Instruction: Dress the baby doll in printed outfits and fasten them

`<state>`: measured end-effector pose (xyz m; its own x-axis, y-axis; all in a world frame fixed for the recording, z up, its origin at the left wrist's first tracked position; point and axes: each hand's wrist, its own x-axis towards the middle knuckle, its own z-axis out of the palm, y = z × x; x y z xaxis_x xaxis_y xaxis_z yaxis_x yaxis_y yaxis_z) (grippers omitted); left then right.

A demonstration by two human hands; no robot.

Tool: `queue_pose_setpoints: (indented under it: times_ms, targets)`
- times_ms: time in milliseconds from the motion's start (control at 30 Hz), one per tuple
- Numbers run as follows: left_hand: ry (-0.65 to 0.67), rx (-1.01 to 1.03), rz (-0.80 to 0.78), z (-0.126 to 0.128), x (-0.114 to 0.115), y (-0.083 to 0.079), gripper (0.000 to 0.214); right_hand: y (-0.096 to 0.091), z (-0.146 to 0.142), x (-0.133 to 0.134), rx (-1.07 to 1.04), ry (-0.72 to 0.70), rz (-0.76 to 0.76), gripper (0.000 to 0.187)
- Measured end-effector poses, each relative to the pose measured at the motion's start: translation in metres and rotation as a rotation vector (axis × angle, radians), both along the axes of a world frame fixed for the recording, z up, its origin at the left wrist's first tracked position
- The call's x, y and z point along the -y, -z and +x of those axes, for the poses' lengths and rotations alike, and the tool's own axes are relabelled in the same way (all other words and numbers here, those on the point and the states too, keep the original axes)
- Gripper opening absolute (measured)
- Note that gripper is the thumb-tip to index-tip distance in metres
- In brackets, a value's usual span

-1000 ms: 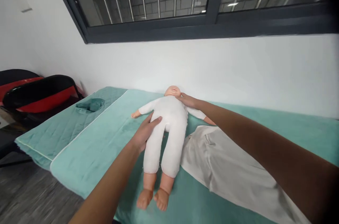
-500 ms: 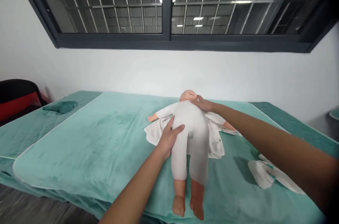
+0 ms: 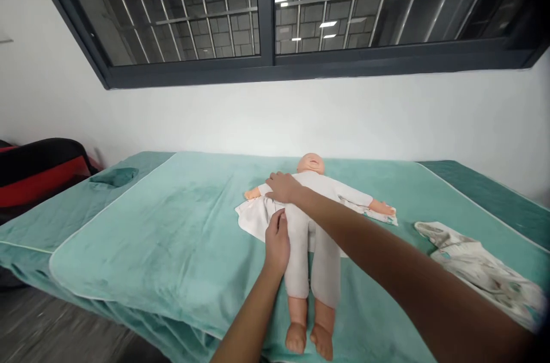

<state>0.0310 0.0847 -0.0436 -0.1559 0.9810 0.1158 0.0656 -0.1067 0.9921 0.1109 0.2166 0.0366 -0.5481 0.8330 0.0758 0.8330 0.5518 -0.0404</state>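
A bald baby doll (image 3: 320, 268) in white body cloth lies on its back, head toward the wall and bare feet toward me. Beneath its torso and arms a white printed baby shirt (image 3: 251, 217) is spread out. My right hand (image 3: 283, 187) reaches across the doll and rests, fingers apart, over its upper arm and side at the left. Just below, my left hand (image 3: 278, 241) is closed beside the doll's hip, at the shirt's edge. What its fingers pinch, if anything, is hidden.
A green plush cover (image 3: 150, 237) lies over the bed. White patterned clothing (image 3: 476, 265) lies at the right, partly behind my forearm. A red and black chair or bag (image 3: 47, 174) stands at the left. The wall (image 3: 215, 119) and barred window (image 3: 266, 65) are behind.
My right hand has moved left from the doll's head to its arm. My left hand has closed and lies at the doll's side. The doll's head has tipped more upright; the view has shifted.
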Motion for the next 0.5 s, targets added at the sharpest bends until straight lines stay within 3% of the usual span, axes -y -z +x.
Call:
queue_pose_setpoints:
  times_ms: [67,167,233,333,500]
  targets:
    - [-0.023,-0.110,0.094,-0.008,-0.003,0.006,0.040,0.007,-0.018,-0.007,0.061,-0.049,-0.011,0.037]
    - [-0.075,-0.533,0.252,-0.034,-0.017,0.016,0.041,0.010,-0.023,-0.017,0.123,-0.080,-0.015,0.038]
    - [-0.192,-0.787,0.226,-0.054,-0.028,0.019,0.042,0.009,-0.016,-0.022,0.135,-0.089,-0.005,0.037]
    - [-0.295,-0.887,0.130,-0.068,-0.046,0.019,0.043,0.005,0.003,-0.025,0.110,-0.115,0.011,0.037]
    - [-0.325,-0.943,-0.031,-0.067,-0.081,0.004,0.033,0.002,0.040,-0.022,0.093,-0.106,0.003,0.038]
